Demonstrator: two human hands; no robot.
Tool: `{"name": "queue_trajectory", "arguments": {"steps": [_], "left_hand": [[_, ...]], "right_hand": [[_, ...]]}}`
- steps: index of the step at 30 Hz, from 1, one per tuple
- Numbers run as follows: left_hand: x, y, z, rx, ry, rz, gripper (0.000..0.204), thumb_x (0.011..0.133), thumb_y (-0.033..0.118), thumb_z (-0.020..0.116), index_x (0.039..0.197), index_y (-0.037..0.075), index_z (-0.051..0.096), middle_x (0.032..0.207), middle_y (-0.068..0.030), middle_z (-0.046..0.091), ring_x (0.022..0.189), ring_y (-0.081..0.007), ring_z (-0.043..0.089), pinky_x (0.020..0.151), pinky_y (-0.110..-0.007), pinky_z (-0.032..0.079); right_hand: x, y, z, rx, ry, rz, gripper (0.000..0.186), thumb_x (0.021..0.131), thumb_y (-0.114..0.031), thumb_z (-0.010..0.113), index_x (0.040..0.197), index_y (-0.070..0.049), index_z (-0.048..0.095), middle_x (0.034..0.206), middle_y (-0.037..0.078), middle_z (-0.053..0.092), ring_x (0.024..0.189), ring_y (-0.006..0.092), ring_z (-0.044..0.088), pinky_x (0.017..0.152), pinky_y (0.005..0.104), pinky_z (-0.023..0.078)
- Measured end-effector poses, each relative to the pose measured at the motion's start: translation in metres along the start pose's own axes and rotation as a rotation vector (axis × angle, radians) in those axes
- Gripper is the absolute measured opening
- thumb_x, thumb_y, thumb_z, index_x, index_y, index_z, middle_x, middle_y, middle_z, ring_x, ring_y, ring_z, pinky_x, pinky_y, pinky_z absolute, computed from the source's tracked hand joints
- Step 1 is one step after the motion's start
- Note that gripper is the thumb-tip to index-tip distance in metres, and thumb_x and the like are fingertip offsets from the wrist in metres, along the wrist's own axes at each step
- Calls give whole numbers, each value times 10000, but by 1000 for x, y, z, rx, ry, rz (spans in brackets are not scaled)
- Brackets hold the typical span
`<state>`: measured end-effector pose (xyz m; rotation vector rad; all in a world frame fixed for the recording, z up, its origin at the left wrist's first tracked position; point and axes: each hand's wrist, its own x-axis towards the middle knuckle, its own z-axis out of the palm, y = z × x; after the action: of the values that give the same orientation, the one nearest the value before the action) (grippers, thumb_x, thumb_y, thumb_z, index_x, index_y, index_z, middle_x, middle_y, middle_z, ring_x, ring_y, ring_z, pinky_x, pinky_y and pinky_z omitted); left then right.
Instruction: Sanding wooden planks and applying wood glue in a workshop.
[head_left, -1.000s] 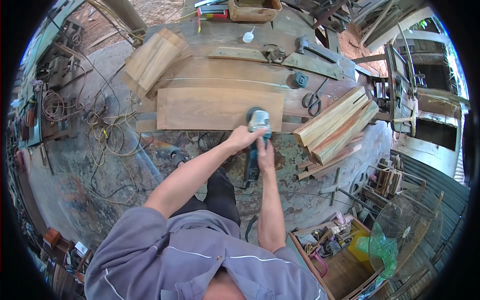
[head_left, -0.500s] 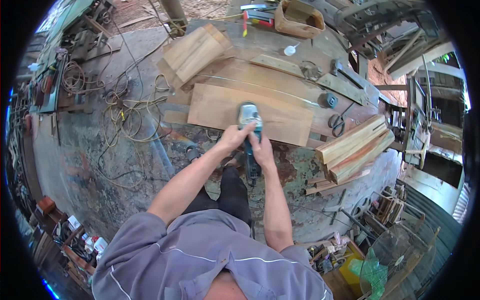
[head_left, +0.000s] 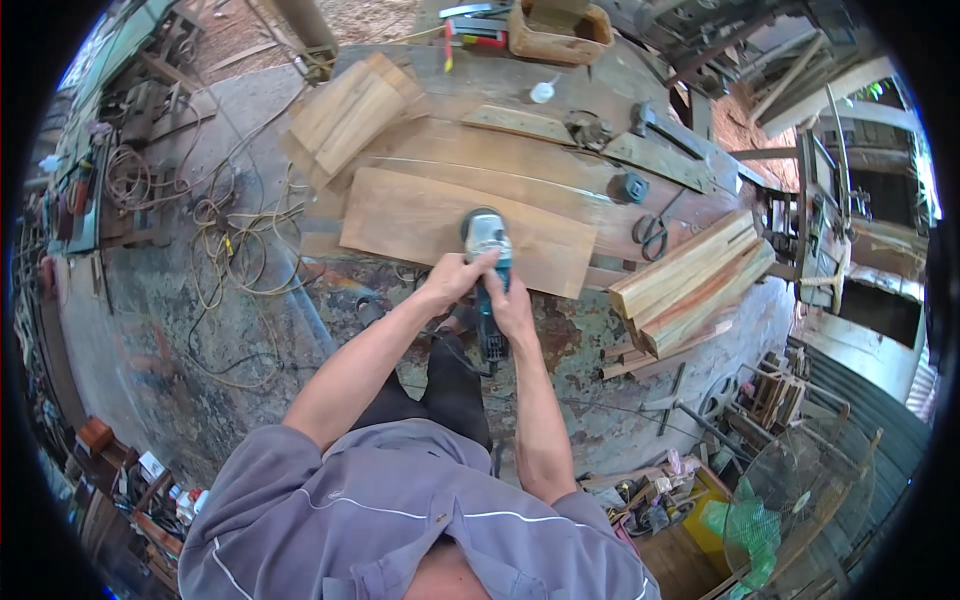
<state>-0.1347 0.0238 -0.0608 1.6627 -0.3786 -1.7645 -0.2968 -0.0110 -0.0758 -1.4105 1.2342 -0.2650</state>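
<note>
A teal and silver angle grinder (head_left: 489, 240) rests its round head on a wide, flat wooden board (head_left: 400, 213) that lies on the low workbench. My left hand (head_left: 455, 279) is closed round the grinder near its silver head, thumb on top. Just behind it, my right hand (head_left: 511, 306) grips the teal body from the right side. The grinder's dark rear end points back toward my legs. What the disc underneath looks like is hidden by the head.
Stacked planks (head_left: 355, 115) lie beyond the board at left, thick timber pieces (head_left: 695, 285) at right. Scissors (head_left: 652, 236), a tape measure (head_left: 629, 187) and a plastic tub (head_left: 560, 35) sit on the bench. Tangled cords (head_left: 235, 235) cover the floor at left; a fan guard (head_left: 800, 480) stands lower right.
The whole view has shifted, so the bench and its things appear farther left. Relative to the board, the grinder has moved slightly right; both hands keep their hold on it.
</note>
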Motion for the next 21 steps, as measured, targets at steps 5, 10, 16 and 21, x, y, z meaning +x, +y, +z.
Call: {"name": "queue_trajectory", "arguments": {"steps": [5, 10, 16, 21], "left_hand": [[54, 6, 88, 432, -182, 15, 1064, 709, 853, 623, 1007, -167, 685, 932, -279, 714, 801, -356, 738, 605, -450, 592], [56, 33, 117, 559, -226, 56, 1063, 706, 864, 626, 1004, -154, 696, 913, -279, 716, 849, -357, 740, 685, -429, 590], [42, -2, 21, 274, -54, 88, 913, 829, 759, 612, 1084, -113, 706, 975, -190, 726, 920, -273, 681, 841, -389, 523], [0, -13, -86, -211, 184, 31, 758, 848, 681, 673, 1070, -42, 719, 945, -103, 697, 798, -175, 635, 702, -323, 500]], "right_hand": [[-32, 44, -57, 188, 342, 37, 569, 1039, -484, 536, 1284, 26, 595, 1029, 118, 683, 922, 185, 606, 830, 362, 491], [-31, 66, -76, 433, 413, 112, 580, 1069, -480, 489, 1355, 20, 548, 1170, 51, 618, 989, 137, 570, 840, 314, 479], [0, 16, -13, 104, 195, -60, 603, 1014, -522, 545, 1274, 19, 608, 1106, 194, 704, 1023, 275, 661, 883, 404, 491], [39, -52, 79, 9, -134, -79, 530, 984, -481, 581, 1162, 14, 649, 1033, 205, 716, 962, 295, 684, 861, 427, 514]]}}
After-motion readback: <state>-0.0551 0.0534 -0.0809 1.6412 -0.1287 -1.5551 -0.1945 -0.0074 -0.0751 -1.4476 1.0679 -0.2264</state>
